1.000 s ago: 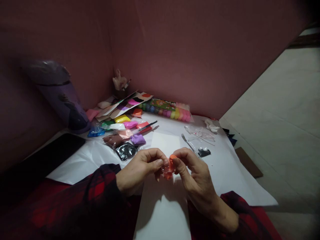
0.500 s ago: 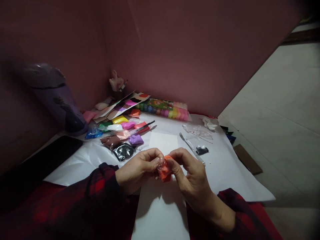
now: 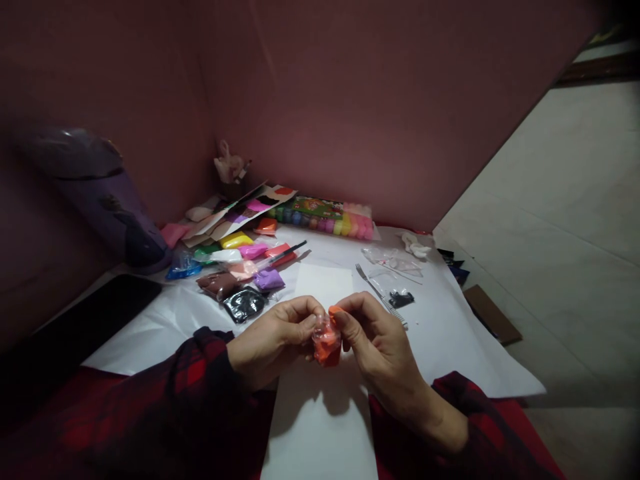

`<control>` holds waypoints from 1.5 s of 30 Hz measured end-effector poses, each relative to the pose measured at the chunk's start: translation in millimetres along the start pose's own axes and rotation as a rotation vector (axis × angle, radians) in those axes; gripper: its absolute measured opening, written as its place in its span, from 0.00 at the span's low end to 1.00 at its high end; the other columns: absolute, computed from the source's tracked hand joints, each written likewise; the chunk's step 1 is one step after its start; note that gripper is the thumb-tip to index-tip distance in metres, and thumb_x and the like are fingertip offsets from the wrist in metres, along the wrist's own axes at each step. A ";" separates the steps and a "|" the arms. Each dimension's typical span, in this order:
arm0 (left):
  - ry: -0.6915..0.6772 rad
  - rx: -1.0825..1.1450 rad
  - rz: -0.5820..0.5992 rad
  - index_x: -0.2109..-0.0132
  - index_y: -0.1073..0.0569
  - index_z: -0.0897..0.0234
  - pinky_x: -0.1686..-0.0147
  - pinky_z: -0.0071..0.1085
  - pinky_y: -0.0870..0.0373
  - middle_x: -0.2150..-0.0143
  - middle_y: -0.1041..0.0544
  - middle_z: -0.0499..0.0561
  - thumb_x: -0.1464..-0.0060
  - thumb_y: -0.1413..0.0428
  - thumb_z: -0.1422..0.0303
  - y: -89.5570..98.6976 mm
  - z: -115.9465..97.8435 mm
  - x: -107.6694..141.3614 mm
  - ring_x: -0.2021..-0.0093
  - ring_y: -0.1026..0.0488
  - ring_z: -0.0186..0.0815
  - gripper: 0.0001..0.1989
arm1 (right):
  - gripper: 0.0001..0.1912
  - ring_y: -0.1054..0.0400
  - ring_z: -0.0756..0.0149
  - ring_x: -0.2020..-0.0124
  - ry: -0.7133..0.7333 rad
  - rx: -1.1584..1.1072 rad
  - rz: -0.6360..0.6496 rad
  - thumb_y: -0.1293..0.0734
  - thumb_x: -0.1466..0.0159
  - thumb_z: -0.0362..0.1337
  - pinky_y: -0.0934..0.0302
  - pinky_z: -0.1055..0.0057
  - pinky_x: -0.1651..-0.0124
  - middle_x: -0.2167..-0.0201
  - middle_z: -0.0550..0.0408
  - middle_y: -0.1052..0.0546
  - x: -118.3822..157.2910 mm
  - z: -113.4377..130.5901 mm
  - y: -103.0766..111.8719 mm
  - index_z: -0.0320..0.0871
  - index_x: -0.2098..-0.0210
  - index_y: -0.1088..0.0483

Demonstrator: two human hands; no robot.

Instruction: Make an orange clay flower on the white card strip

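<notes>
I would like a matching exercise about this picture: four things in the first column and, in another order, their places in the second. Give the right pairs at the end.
Things
1. fork
2. black packet
3. orange lump
4. long multicoloured pack

Places
A. held in the fingers of both hands
B. near the back wall
C. just beyond the right hand
D. just beyond the left hand

Right pairs: 1-C, 2-D, 3-A, 4-B
</notes>
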State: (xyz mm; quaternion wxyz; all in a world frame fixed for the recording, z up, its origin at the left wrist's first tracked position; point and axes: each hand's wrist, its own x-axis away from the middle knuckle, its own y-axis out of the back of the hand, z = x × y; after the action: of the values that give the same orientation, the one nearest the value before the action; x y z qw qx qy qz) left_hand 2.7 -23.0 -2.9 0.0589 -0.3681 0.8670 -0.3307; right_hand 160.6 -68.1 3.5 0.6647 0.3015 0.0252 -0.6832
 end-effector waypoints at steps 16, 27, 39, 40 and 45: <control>0.008 -0.093 -0.022 0.70 0.32 0.68 0.72 0.26 0.42 0.76 0.29 0.49 0.49 0.40 0.67 -2.3 -3.7 1.9 0.75 0.34 0.29 0.09 | 0.07 0.35 0.68 0.69 0.311 0.162 0.020 0.39 0.36 0.26 0.38 0.70 0.67 0.70 0.54 0.31 1.0 -4.2 2.3 0.42 0.63 0.32; -0.001 -0.136 -0.061 0.71 0.32 0.69 0.73 0.24 0.41 0.76 0.30 0.48 0.51 0.39 0.65 -4.6 -5.7 1.8 0.76 0.35 0.27 0.12 | 0.05 0.35 0.69 0.67 0.227 0.056 -0.107 0.34 0.37 0.28 0.39 0.71 0.65 0.68 0.56 0.32 1.6 2.5 4.7 0.43 0.64 0.28; -0.058 -0.278 -0.194 0.68 0.31 0.70 0.77 0.25 0.37 0.77 0.26 0.51 0.51 0.39 0.66 -7.1 -7.1 6.3 0.79 0.32 0.29 0.11 | 0.10 0.35 0.66 0.66 0.344 0.267 -0.059 0.34 0.39 0.25 0.38 0.69 0.67 0.67 0.53 0.30 3.5 -1.3 2.7 0.43 0.61 0.29; -0.060 -0.279 -0.194 0.68 0.31 0.70 0.76 0.25 0.37 0.77 0.26 0.51 0.51 0.39 0.66 -7.3 -7.7 6.4 0.79 0.32 0.29 0.11 | 0.10 0.35 0.66 0.66 0.350 0.283 -0.035 0.35 0.39 0.24 0.38 0.69 0.67 0.67 0.53 0.30 3.9 -2.5 1.8 0.43 0.61 0.29; -0.089 -0.300 -0.220 0.69 0.31 0.71 0.77 0.24 0.37 0.78 0.26 0.50 0.50 0.40 0.68 -10.0 -10.7 6.0 0.79 0.32 0.27 0.10 | 0.06 0.34 0.67 0.67 0.257 0.124 -0.166 0.35 0.38 0.25 0.38 0.70 0.66 0.68 0.55 0.30 5.1 -2.8 2.8 0.42 0.64 0.31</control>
State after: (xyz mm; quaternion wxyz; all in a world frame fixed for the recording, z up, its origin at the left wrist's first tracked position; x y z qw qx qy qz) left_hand 0.7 -26.4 12.4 0.0051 -0.4794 0.8578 -0.1855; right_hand 164.5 -71.7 0.0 0.5774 0.4236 0.0924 -0.6918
